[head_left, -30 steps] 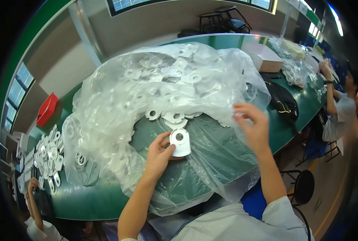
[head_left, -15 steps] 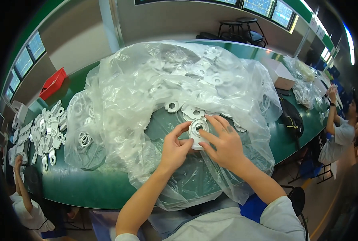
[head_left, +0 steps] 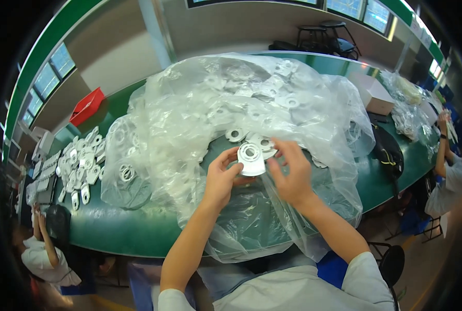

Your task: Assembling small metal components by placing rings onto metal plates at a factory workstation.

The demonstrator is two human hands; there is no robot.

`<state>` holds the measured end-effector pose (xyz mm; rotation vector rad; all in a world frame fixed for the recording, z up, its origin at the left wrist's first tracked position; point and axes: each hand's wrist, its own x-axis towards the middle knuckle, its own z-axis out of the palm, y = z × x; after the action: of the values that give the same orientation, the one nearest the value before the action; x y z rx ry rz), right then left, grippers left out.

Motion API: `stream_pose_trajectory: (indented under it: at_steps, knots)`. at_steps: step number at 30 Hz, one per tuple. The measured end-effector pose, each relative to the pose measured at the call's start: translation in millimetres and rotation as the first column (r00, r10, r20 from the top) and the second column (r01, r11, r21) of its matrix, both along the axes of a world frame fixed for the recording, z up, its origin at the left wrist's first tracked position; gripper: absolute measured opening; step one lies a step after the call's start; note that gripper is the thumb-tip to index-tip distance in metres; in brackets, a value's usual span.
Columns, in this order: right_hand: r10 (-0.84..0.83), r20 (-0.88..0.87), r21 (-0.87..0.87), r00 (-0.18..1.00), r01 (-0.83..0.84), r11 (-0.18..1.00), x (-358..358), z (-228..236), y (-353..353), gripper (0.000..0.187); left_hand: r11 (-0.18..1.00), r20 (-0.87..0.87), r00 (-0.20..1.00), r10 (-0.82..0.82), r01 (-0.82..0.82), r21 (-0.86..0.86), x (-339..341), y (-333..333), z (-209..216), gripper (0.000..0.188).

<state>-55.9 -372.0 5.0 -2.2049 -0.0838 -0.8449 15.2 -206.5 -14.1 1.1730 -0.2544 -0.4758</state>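
Observation:
A white plate with a ringed round hole (head_left: 251, 161) is gripped by my left hand (head_left: 223, 175), its thumb pressing on the plate's left edge. My right hand (head_left: 292, 173) is at the right side of it, thumb and fingers apart. Its fingertips are close to the edge of another white plate (head_left: 265, 143) behind; whether they touch it is unclear. A smaller white ring-shaped part (head_left: 235, 135) lies just beyond, at the mouth of a large clear plastic bag (head_left: 184, 124). Many similar white parts show through the bag's film.
A pile of white parts (head_left: 80, 166) and a smaller bag (head_left: 124, 181) lie on the green table (head_left: 122, 228) to the left. A red bin (head_left: 87, 106) stands far left; a white box (head_left: 372, 93) and black bag (head_left: 386, 150) are at right. Co-workers sit at both sides.
The held plate has turned so its broad end points toward me. My right hand has come off its face and moved slightly right. The whole view has shifted a little.

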Motion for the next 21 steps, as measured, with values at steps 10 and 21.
stream_pose_trajectory:
  at_steps: [10,21]
  knots:
    - [0.76,-0.292,0.836,0.581,-0.231,0.498,32,-4,32,0.06,0.966,0.125,0.974,0.187,-0.205,0.157,-24,63,13,0.039]
    - [0.864,-0.241,0.932,0.442,-0.141,0.333,39,-37,33,0.044,-0.133,0.914,0.383,-0.134,-0.921,0.367,72,259,-28,0.02]
